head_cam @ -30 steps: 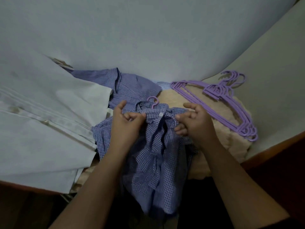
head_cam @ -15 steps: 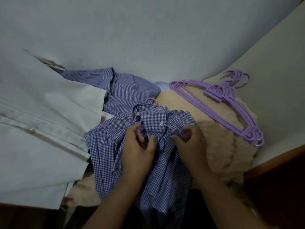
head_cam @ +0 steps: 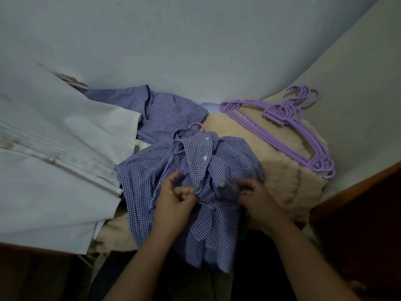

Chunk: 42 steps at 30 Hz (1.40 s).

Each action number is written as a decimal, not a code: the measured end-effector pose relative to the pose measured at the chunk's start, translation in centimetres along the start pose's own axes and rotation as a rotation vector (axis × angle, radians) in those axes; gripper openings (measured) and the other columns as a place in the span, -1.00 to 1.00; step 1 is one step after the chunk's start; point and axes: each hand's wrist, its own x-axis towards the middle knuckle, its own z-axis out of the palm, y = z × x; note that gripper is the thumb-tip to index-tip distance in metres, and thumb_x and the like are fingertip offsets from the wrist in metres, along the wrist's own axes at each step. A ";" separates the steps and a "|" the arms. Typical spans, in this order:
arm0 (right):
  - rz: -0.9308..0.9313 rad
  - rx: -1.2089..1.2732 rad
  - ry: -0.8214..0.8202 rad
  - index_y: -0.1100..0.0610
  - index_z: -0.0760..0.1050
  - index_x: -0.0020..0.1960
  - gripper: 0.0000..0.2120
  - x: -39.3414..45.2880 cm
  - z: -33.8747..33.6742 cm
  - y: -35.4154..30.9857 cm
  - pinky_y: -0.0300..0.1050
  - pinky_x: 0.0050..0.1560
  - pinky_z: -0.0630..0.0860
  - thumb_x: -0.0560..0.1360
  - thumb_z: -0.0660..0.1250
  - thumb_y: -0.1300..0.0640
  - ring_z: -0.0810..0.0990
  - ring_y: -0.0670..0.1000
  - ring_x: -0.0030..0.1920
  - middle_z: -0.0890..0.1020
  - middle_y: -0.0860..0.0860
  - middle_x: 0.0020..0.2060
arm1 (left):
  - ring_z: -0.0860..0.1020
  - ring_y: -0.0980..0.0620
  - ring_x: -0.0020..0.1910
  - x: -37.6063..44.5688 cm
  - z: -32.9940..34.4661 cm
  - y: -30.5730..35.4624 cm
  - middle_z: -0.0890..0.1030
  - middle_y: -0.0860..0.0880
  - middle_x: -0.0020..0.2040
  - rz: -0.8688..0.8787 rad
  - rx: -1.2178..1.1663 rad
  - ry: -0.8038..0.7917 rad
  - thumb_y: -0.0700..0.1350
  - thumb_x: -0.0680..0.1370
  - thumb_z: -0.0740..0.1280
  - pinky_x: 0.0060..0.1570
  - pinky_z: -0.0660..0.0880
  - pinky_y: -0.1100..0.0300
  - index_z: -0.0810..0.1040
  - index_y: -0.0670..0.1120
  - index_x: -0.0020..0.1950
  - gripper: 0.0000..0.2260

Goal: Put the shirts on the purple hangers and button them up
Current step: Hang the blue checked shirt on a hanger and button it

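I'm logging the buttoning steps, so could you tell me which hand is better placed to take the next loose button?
Probably the right hand: its fingers pinch the checked shirt beside the loose button, while the left hand holds the opposite edge.

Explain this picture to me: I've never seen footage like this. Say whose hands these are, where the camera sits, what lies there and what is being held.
There is no machine here. A person wears a camera on the head, looking forward and down, so the two arms reaching in from the bottom are their own.

The left hand and right hand both pinch the front of a checked shirt, at the button strip, with a white button between them. That shirt is already on a purple hanger; only its hook shows above the collar.

Around it lie a striped shirt behind, a white shirt to the left, and a stack of spare hangers to the right, all on a fluffy beige cover.
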 end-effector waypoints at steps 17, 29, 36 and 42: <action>-0.249 0.027 0.200 0.07 0.46 0.13 -0.64 0.0 2.2 -1.6 -0.26 -0.14 0.46 0.39 0.49 0.12 0.57 -0.06 -0.07 0.56 0.01 -0.06 | 0.60 0.25 -0.25 0.3 2.3 0.9 0.68 0.04 -0.19 -0.061 -0.065 0.118 -0.14 0.49 0.44 -0.31 0.40 0.47 0.25 -0.09 0.46 -0.40; -0.236 0.015 0.085 0.06 0.44 0.14 -0.60 -0.5 3.0 -1.7 -0.36 -0.30 0.46 0.38 0.48 0.24 0.55 -0.11 -0.20 0.56 0.02 -0.12 | 0.65 0.10 -0.16 -0.1 2.5 1.3 0.68 -0.03 -0.10 -0.182 -0.385 0.063 -0.22 0.48 0.44 -0.12 0.54 0.22 0.31 -0.07 0.40 -0.46; -0.268 0.089 0.122 0.14 0.41 0.12 -0.66 -0.8 3.2 -1.8 -0.44 -0.46 0.41 0.41 0.43 0.30 0.51 -0.33 -0.48 0.53 -0.06 -0.28 | 0.66 0.15 -0.18 -0.1 2.5 1.7 0.68 0.01 -0.16 -0.174 -0.460 0.023 -0.25 0.48 0.44 -0.10 0.56 0.22 0.32 -0.06 0.35 -0.49; -0.305 0.068 0.166 0.11 0.40 0.06 -0.69 -1.0 3.6 -1.9 -0.50 -0.42 0.38 0.40 0.43 0.29 0.49 -0.20 -0.33 0.53 -0.07 -0.23 | 0.66 0.12 -0.19 -0.1 2.6 2.0 0.69 -0.04 -0.14 -0.164 -0.511 0.012 -0.28 0.46 0.44 -0.14 0.57 0.22 0.31 -0.07 0.33 -0.49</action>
